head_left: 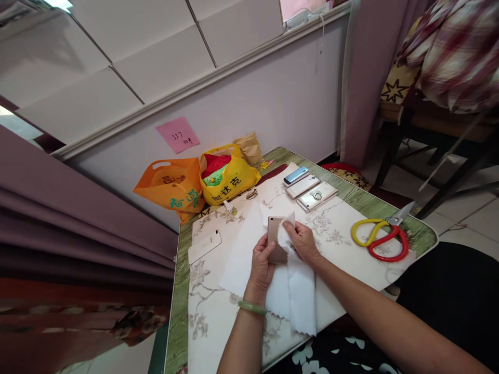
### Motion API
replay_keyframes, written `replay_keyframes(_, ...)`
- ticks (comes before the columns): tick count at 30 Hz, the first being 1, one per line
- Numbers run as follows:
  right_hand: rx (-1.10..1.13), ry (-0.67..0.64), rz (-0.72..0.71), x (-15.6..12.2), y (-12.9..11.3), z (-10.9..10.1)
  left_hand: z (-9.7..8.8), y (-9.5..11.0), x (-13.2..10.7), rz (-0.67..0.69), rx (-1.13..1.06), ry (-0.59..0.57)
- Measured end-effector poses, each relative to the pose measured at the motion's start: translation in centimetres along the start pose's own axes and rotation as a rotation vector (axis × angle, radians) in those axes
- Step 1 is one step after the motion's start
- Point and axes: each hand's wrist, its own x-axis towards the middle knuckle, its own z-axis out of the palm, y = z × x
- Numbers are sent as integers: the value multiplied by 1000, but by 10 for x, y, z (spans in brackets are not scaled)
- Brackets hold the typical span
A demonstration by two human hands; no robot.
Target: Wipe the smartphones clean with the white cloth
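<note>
Phone [273, 232], L hand [261, 259]: long axis fwd, cam [272, 219] far.

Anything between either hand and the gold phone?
Right side, yes: white cloth lies between the right hand and the gold phone, covering part of its right side. Left hand: nothing visible, thumb directly on the phone.

The phone [278, 253] is flat and gold-brown, back side up, with a dark spot near 1 top corner. It sits in the left hand [262, 262]. The cloth [302, 291] is white with zigzag edges; 1 bunched bit covers part of the phone, and a folded part hangs down.
</note>
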Motion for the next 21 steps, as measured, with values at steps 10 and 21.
replay_keyframes(10,-2,44,30,1,3,-1,0,1,-1,-28,5,-19)
replay_keyframes(21,-8,11,20,1,-1,-1,-1,0,-2,-5,14,-25)
